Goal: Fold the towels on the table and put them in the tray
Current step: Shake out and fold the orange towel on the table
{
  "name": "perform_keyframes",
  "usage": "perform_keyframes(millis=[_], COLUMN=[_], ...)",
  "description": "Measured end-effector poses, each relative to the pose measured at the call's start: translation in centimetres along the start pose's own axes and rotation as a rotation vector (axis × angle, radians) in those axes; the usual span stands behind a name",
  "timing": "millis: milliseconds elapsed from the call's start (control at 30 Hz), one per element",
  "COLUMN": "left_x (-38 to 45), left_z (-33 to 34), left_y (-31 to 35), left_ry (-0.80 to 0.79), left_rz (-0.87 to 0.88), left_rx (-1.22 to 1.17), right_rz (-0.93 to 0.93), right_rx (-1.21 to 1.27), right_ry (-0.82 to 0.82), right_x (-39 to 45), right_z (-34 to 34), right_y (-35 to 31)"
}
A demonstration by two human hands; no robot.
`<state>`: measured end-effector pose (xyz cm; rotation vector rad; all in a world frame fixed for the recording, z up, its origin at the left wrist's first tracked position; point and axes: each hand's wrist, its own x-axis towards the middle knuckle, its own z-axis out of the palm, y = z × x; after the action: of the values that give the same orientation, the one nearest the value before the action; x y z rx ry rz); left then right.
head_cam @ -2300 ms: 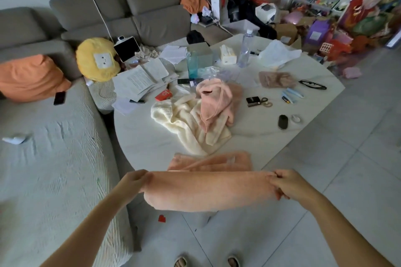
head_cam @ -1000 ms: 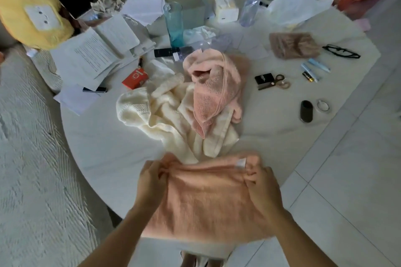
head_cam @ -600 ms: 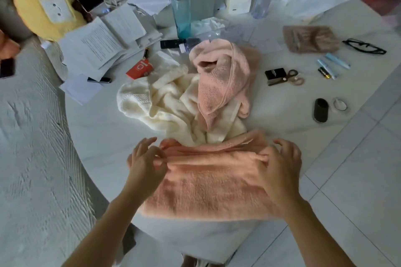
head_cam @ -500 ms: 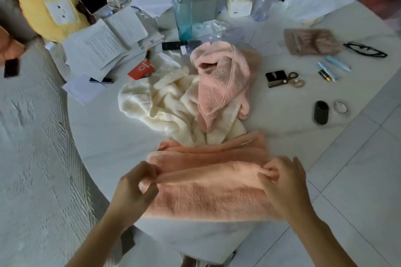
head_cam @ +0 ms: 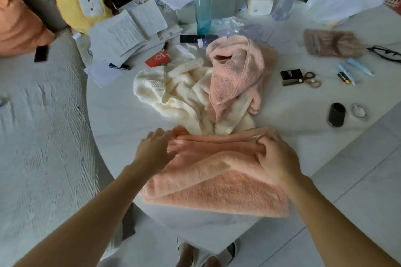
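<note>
Since my left hand (head_cam: 155, 149) just lies flat and my right hand (head_cam: 276, 158) pinches the far fold, the peach towel (head_cam: 217, 182) overhanging the table's near edge (head_cam: 217, 225) could slip off, I reckon.

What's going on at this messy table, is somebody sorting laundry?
A person is folding towels. Both hands, the left hand and the right hand, rest on a fluffy peach-orange towel lying partly folded at the near edge of the round white table. Behind it, a crumpled cream towel and a pink towel lie unfolded in a heap. No tray is clearly visible.
</note>
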<state>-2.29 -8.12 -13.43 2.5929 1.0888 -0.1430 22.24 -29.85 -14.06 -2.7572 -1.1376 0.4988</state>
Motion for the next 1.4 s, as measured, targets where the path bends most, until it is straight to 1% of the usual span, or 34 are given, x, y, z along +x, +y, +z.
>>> perform_keyframes(millis=[33, 100, 167, 267, 367, 467, 500, 533, 600, 633, 700, 733, 833, 867, 900, 967, 1033, 1100, 1167, 1200, 1233, 1333, 1367, 1400], left_x=[-0.1, -0.6, -1.7, -2.9, -1.5, 1.3, 2.1, 2.7, 3.3, 3.4, 3.2, 2.8, 0.3, -0.6, -1.4, -2.2, -2.3, -2.1, -1.7, -1.6, -1.7, -2.3, -2.7, -3.0], left_z=[0.1, 0.2, -0.2, -1.0, -2.2, -2.1, -1.6, -0.9, 0.4, 0.8, 0.6, 0.2, -0.8, -0.9, -0.9, -0.8, -1.2, -1.7, -1.8, -1.9, -2.0, -2.6, -2.8, -2.8], left_y=[0.1, 0.0, -0.3, -0.7, -1.2, -1.5, -1.4, -1.3, -1.0, -0.9, -1.1, -1.4, -2.2, -2.3, -2.5, -3.1, -3.5, -3.5, -3.3, -3.2, -3.0, -2.6, -2.7, -2.7], left_ry=[0.003, 0.078, 0.144, 0.171, 0.229, 0.278, 0.252, 0.192, 0.024, -0.031, -0.104, -0.171, -0.484, -0.542, -0.552, -0.506, -0.502, -0.476, -0.364, -0.315, -0.283, -0.257, -0.213, -0.134], left_rz=[0.008, 0.014, 0.045, 0.109, 0.138, 0.105, 0.08, 0.05, -0.026, -0.054, -0.073, -0.069, -0.05, -0.05, -0.058, -0.107, -0.152, -0.154, -0.118, -0.107, -0.109, -0.111, -0.1, -0.09], left_rx=[0.05, 0.099, 0.077, 0.035, -0.038, -0.226, -0.312, -0.39, -0.507, -0.553, -0.643, -0.677, -0.765, -0.758, -0.719, -0.607, -0.517, -0.46, -0.462, -0.515, -0.609, -0.93, -0.979, -0.993], right_rz=[-0.024, -0.063, -0.123, -0.206, -0.212, -0.186, -0.187, -0.199, -0.217, -0.209, -0.201, -0.208, -0.209, -0.199, -0.185, -0.155, -0.129, -0.127, -0.136, -0.143, -0.156, -0.255, -0.274, -0.278], right_rx=[-0.008, 0.026, 0.054, 0.103, 0.269, 0.305, 0.307, 0.308, 0.299, 0.295, 0.306, 0.328, 0.422, 0.444, 0.459, 0.498, 0.571, 0.608, 0.57, 0.538, 0.51, 0.383, 0.357, 0.337], right_ry=[0.03, 0.085, 0.137, 0.176, 0.154, 0.144, 0.141, 0.13, 0.093, 0.08, 0.059, 0.04, -0.063, -0.109, -0.158, -0.252, -0.338, -0.373, -0.309, -0.245, -0.162, 0.137, 0.22, 0.288], right_x=[-0.3, -0.8, -1.4, -1.6, 0.5, 2.9, 3.4, 3.6, 3.6, 3.5, 2.6, 2.0, -0.6, -1.4, -1.7, -1.7, -1.0, -0.5, -0.2, -0.3, -0.4, -0.8, -0.9, -1.0], right_z=[0.1, -0.4, -0.8, -1.5, -2.3, -1.9, -1.5, -1.0, -0.4, -0.3, -0.6, -0.9, -1.7, -2.0, -2.4, -3.2, -4.1, -4.6, -4.4, -4.2, -3.9, -3.3, -3.1, -3.0], right_y=[-0.1, 0.2, 1.0, 2.5, 3.0, 2.6, 2.4, 2.4, 2.4, 2.4, 2.5, 2.6, 3.3, 3.5, 3.6, 3.3, 2.7, 2.1, 1.7, 1.5, 1.3, 1.3, 1.5, 1.7])
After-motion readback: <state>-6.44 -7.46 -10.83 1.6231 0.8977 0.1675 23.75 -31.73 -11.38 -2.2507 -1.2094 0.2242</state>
